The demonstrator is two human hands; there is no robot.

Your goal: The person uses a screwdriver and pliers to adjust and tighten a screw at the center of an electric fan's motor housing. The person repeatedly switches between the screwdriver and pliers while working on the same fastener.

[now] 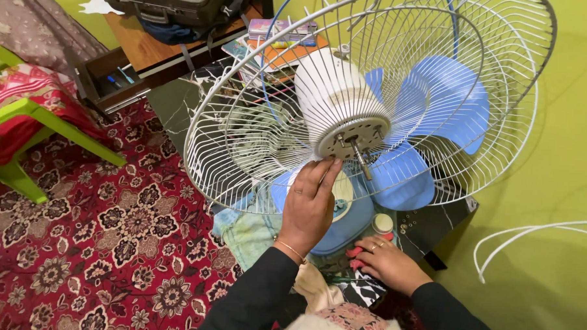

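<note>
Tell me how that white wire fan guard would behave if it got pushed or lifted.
The wire fan guard looks light for its size, being thin rods and mostly air. It would probably flex and spring rather than stay stiff, since the wires are slender. It sits around the white motor housing where the left hand touches, so a push may rock the whole fan.

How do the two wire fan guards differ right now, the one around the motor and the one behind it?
The front guard encircles the white motor, and the left hand touches the motor's face through it. The rear guard stands behind, leaning against the green wall, with the blue blade showing through its wires. The front guard's ring lies tilted toward the camera; the rear one stands more upright. Both are white, round wire cages.
</note>
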